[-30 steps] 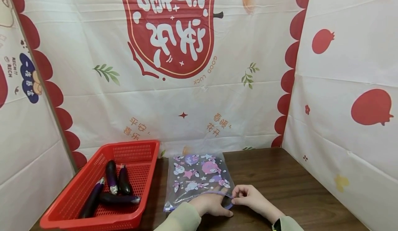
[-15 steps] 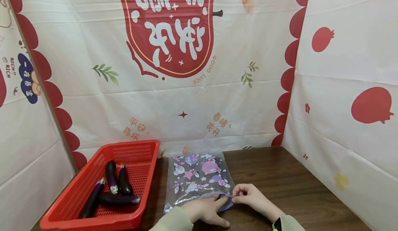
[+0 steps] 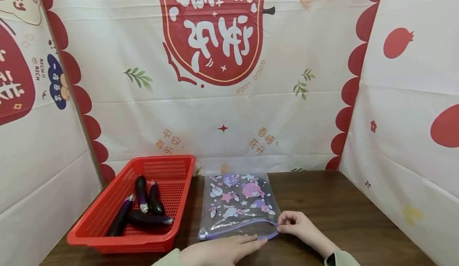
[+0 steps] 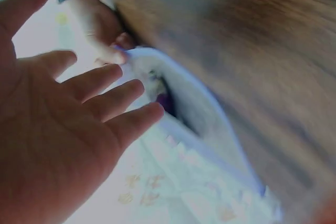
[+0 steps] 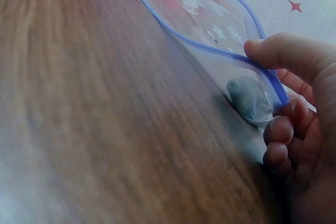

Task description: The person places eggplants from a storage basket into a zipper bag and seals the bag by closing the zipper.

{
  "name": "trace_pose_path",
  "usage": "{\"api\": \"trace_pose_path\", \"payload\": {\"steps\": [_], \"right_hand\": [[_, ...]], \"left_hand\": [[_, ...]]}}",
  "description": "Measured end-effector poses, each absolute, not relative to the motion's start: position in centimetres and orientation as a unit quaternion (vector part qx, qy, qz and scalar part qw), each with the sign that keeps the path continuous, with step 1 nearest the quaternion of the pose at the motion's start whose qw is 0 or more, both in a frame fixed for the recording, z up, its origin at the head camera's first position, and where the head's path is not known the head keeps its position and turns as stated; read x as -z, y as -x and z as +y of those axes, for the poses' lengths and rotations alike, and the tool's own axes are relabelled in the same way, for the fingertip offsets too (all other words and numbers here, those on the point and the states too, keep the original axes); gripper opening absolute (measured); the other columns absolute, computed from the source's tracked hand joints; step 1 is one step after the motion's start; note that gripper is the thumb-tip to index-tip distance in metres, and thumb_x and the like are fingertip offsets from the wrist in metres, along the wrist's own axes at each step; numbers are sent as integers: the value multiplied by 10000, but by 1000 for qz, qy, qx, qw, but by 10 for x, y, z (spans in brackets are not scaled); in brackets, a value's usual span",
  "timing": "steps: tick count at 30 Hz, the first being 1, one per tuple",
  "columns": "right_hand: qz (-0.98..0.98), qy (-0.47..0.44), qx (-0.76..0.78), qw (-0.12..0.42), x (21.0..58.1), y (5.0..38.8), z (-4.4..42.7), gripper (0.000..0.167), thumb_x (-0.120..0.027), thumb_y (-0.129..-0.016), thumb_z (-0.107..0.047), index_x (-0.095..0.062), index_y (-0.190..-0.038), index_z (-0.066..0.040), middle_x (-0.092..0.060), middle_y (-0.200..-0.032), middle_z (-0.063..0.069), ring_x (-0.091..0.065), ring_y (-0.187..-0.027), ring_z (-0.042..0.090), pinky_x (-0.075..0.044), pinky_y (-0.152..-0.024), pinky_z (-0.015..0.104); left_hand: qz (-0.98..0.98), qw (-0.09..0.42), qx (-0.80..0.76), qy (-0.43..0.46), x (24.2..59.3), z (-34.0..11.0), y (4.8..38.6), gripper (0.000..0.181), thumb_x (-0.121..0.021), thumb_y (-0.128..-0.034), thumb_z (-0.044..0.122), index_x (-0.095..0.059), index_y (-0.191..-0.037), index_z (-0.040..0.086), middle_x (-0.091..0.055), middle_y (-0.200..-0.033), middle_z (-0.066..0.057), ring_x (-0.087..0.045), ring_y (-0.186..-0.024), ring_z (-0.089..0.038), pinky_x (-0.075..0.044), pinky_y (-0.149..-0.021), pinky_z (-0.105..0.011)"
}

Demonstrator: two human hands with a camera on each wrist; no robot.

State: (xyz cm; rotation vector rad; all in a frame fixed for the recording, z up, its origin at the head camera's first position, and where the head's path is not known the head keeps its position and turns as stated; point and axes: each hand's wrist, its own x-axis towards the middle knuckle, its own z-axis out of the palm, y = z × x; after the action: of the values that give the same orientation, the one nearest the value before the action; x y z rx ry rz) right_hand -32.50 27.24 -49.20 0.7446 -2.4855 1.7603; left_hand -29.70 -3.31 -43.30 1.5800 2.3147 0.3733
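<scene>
The printed cloth (image 3: 179,110) fills most of the head view, with the brown bench (image 3: 322,202) along the bottom. At the lower left sits the red basket (image 3: 118,242), and just beside it, low and central, the clear zip bag (image 3: 238,204) lies on the bench with its purple-edged mouth toward the person. The left hand (image 3: 222,250) has just come out of that mouth and is at the bottom of the frame, so the mouth now gapes unblocked; its fingers are stretched out, holding nothing, though I can't tell whether a tip brushes the edge. The right hand (image 3: 295,224) still pinches the mouth's right corner. Four eggplants (image 3: 152,219) rest in the basket. From the head I can't make out what is under the bag's print, but the left wrist view finds a dark purple thing (image 4: 165,102) inside the mouth, and the right wrist view catches a rounded grey-green end (image 5: 244,95) through the plastic near the pinching fingers. Smallest is the slider (image 3: 202,236), at the mouth's left end.
</scene>
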Motion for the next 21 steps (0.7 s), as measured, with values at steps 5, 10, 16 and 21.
{"api": "trace_pose_path", "payload": {"steps": [5,10,16,21], "right_hand": [[-791,-240,-563,-1,491,322,276,108,-694,-838,-27,-605,-860,30,-470,-638,-63,-434,-574,3,-392,-514,226],[-794,-237,-559,6,493,318,280,100,-693,-833,-28,-605,-858,12,-468,-622,-64,-426,-564,-1,-391,-513,232],[-802,-228,-552,-1,494,318,283,93,-701,-837,-62,-618,-852,-23,-465,-615,-103,-422,-558,-7,-396,-526,217],[-795,-238,-558,-4,493,323,274,96,-705,-834,-53,-617,-849,-18,-465,-612,-68,-430,-567,-2,-393,-520,221]], "left_hand": [[818,108,-150,-544,389,-60,268,783,-607,-934,437,-179,-1558,239,-451,-1416,-26,-478,-1222,-101,-452,-931,-279],[862,138,-183,-453,364,-87,260,742,-630,-904,482,-219,-1517,400,-437,-1414,54,-515,-1177,-99,-500,-869,-348],[900,-2,-168,-402,342,-118,270,777,-648,-883,487,-296,-1523,219,-492,-1341,-41,-577,-1069,-141,-498,-878,-386],[935,-38,-186,-300,327,-151,297,591,-691,-869,423,-516,-1356,137,-538,-1243,-77,-609,-985,-209,-496,-840,-439]]}}
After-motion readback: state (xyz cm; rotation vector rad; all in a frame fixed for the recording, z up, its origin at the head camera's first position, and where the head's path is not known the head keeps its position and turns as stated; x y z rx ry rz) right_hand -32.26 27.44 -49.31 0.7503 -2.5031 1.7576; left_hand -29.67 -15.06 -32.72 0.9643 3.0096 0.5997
